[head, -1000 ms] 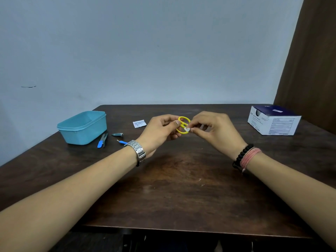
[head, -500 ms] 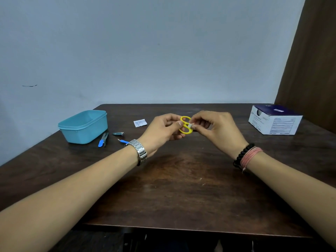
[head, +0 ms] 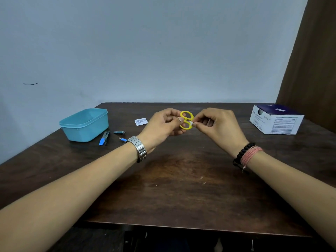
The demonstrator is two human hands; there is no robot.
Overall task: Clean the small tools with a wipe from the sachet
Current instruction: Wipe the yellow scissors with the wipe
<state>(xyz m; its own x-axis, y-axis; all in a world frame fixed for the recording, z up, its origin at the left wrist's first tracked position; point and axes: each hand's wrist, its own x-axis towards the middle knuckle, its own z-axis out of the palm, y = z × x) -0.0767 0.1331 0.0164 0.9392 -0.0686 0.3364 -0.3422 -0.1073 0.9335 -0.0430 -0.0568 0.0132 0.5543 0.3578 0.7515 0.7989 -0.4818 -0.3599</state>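
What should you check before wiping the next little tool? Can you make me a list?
1. Left hand holds the yellow scissors: ok.
2. Right hand pinches the white wipe against the handle: ok.
3. Scissors fully cleaned, blades too: cannot tell, the blades are hidden.
4. Next tools within view: ok, the nail clipper and blue-handled tools lie by the teal tub.
5. Wipe still damp: cannot tell.
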